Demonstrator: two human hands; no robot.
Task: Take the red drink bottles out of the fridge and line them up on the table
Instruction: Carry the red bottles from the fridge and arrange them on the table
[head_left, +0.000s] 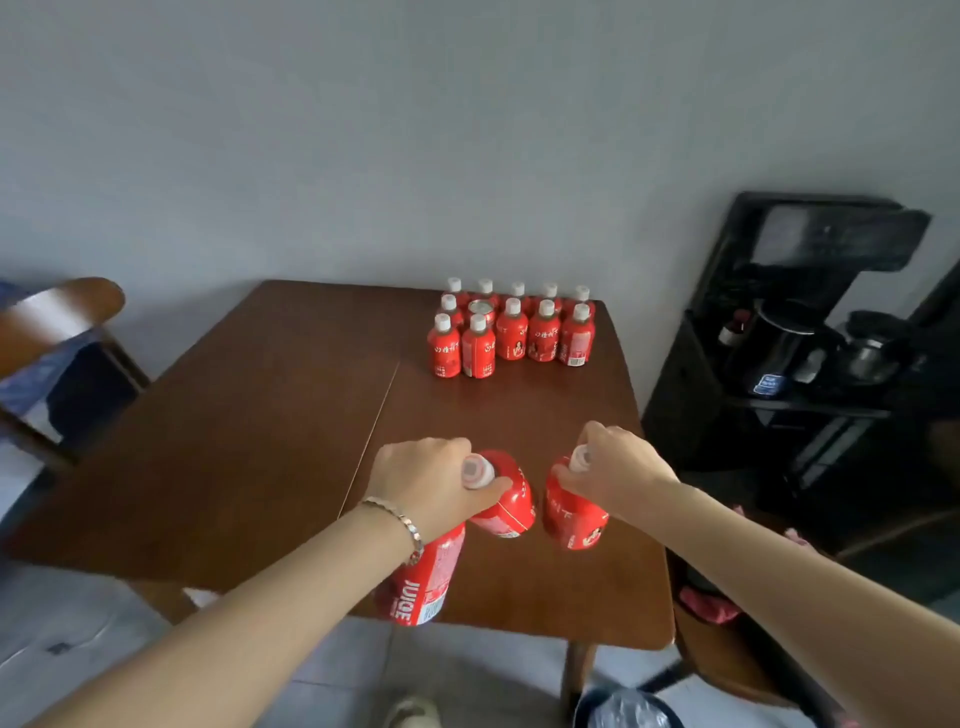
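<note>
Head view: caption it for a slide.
Left hand grips two red bottles, right hand a third bottle, above a table bearing standing bottles.

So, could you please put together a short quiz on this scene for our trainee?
1. True or false: the left hand holds a single bottle.
2. Where on the table does the standing group of bottles sit? A near left corner; B far right part; C middle.
3. Which word reads on the lower bottle under the left wrist?
Key: 1 false, it holds the lower bottle and an upper bottle; 2 B; 3 JUICE.
</note>
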